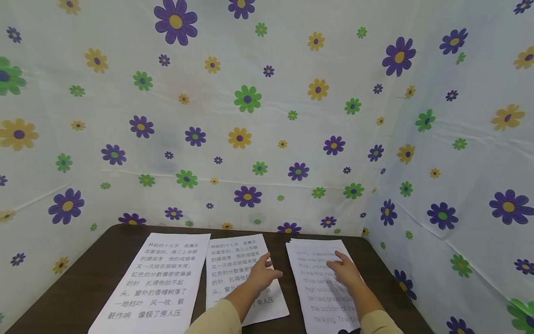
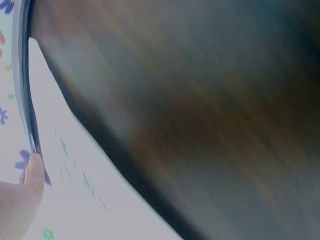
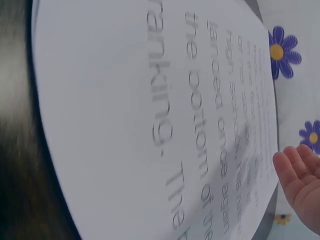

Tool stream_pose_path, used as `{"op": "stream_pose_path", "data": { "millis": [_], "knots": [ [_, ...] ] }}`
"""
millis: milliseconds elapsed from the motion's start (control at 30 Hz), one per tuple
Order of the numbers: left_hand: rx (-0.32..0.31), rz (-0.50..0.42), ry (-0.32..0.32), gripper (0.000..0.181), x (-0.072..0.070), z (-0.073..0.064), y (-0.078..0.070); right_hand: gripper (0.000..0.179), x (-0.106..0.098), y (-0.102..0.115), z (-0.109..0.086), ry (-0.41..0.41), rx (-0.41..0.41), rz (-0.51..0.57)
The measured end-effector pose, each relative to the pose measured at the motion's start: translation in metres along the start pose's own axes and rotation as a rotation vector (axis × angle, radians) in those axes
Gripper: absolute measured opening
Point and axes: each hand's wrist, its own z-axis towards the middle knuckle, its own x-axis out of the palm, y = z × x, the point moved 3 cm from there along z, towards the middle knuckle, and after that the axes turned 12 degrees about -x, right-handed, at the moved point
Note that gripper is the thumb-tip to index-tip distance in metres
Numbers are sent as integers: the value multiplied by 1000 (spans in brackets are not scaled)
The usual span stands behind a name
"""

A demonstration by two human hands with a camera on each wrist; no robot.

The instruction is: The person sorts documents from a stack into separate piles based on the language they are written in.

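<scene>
Over the middle sheet of paper [image 1: 227, 264], printed with Chinese characters, is my left hand [image 1: 260, 275], its thumb pointing right and nothing in its grasp. To the right, a stack of papers [image 1: 314, 288] printed with English text lies under my right hand [image 1: 346, 273], whose fingers are extended and hold nothing. Whether either hand touches the paper I cannot tell. The right wrist view shows the loosely bent fingers of the right hand [image 3: 304, 192] by the far edge of the page, with a shadow across the print. Only part of the left hand [image 2: 20, 207] enters the blurred left wrist view.
A further stack of paper [image 1: 152, 283] with Chinese characters lies at the left. All the papers rest on a dark brown table [image 1: 66, 283]. White cloth [image 1: 283, 93] with purple, yellow and green flowers hangs behind the table and along its sides.
</scene>
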Motion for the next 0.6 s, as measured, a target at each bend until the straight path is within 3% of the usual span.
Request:
{"op": "stream_pose_path", "data": {
  "millis": [333,600],
  "knots": [
    [-56,15,-67,80,-52,2,13,71,20,21,0,46,-44,29],
    [-56,35,-118,80,-88,-2,19,69,37,33,3,75,-75,25]
  ]
}}
